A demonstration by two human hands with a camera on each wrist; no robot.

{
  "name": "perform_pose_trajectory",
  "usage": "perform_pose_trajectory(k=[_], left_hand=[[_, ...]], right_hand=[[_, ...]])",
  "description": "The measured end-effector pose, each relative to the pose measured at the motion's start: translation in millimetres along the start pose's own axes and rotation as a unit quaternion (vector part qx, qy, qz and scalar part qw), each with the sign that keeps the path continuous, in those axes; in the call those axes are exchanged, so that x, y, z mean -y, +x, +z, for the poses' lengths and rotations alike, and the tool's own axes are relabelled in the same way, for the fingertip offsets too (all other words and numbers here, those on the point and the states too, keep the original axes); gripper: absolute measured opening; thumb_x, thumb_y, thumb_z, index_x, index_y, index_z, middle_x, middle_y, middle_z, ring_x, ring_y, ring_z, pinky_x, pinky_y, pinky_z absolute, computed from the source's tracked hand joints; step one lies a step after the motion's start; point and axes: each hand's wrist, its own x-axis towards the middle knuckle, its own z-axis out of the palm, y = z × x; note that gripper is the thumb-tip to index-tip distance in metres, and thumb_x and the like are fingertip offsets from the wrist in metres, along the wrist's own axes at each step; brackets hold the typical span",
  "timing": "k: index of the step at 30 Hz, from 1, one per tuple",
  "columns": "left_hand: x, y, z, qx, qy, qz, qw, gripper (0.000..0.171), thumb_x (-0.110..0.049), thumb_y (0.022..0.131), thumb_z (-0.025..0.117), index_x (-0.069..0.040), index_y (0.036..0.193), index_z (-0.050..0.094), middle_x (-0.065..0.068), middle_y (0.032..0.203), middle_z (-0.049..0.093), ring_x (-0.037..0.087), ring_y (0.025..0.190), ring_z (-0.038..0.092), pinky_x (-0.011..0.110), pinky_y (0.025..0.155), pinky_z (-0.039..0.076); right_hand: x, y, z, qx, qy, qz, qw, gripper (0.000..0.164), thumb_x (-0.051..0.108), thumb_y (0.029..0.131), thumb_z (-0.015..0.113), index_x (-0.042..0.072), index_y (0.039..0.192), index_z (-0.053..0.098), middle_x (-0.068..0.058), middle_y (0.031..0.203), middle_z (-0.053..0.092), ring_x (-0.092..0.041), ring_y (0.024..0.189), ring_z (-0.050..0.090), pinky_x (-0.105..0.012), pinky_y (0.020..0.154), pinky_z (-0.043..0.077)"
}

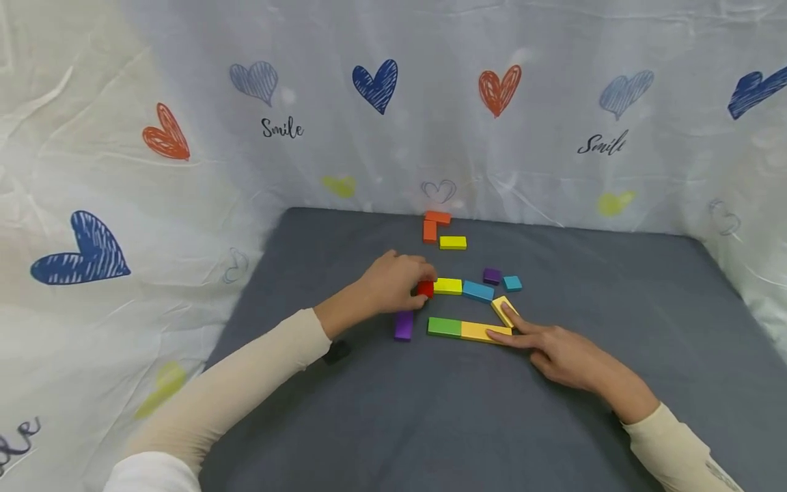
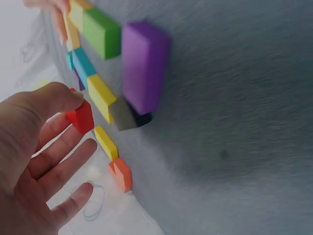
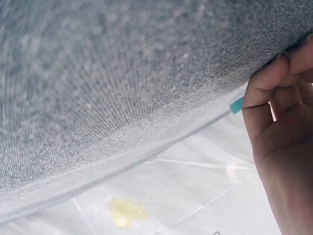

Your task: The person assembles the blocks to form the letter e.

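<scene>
My left hand (image 1: 393,281) pinches a red block (image 2: 84,117) between thumb and fingers, at the left end of a yellow block (image 1: 447,286). A blue block (image 1: 478,291) continues that row to the right. My right hand (image 1: 562,352) has two fingers spread, one touching a tilted light-yellow block (image 1: 503,309), the other resting on a flat yellow-orange block (image 1: 476,331). A green block (image 1: 444,327) lies end to end with the latter. Just below my left hand is a purple block (image 1: 403,326). The right wrist view shows curled lower fingers (image 3: 266,81) against the cloth.
Behind the row lie a dark purple block (image 1: 492,276) and a teal block (image 1: 512,283). Farther back are two orange blocks (image 1: 430,231) and another yellow block (image 1: 453,242). A white curtain with printed hearts hangs around the grey cloth-covered table (image 1: 393,417).
</scene>
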Motion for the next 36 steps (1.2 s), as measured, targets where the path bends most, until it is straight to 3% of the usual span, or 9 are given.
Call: perform_pose_trajectory(k=[4,9,23,36], left_hand=[[-7.0,-16.2,6.6,0.001,-0.002,0.024,0.9997,0.033,-0.034,0.096,0.077,-0.021,0.126,0.073,-0.004,0.118,0.072,0.012,0.100,0.064,0.051,0.105,0.045],[-14.1,-25.8,14.0,0.005,-0.009,0.044,0.9990,0.031,-0.032,0.095,0.078,-0.021,0.124,0.074,-0.005,0.118,0.073,0.011,0.098,0.062,0.052,0.109,0.040],[-20.9,-30.0,24.9,0.020,0.015,0.062,0.9978,0.028,-0.031,0.095,0.079,-0.023,0.122,0.075,-0.006,0.108,0.071,0.011,0.096,0.060,0.052,0.118,0.030],[-21.8,-34.4,29.5,0.009,0.042,0.060,0.9973,0.032,-0.028,0.094,0.080,-0.024,0.124,0.073,-0.007,0.118,0.070,0.013,0.108,0.061,0.064,0.120,0.022]], right_hand=[[0,-4,0,0.000,-0.002,0.007,1.000,0.083,-0.011,0.094,0.059,0.041,0.158,0.049,-0.008,0.174,0.027,0.000,0.055,0.027,-0.018,0.050,0.026],[0,-5,0,-0.003,0.006,0.006,1.000,0.084,-0.012,0.094,0.059,0.041,0.158,0.049,-0.008,0.174,0.026,0.001,0.055,0.027,-0.018,0.050,0.028],[-1,-2,3,-0.003,0.010,0.006,1.000,0.085,-0.012,0.093,0.059,0.042,0.158,0.050,-0.008,0.174,0.027,0.001,0.058,0.030,-0.018,0.051,0.029],[-1,1,2,-0.003,0.011,0.003,1.000,0.085,-0.013,0.093,0.059,0.041,0.158,0.050,-0.008,0.174,0.026,0.001,0.057,0.028,-0.018,0.051,0.029]])
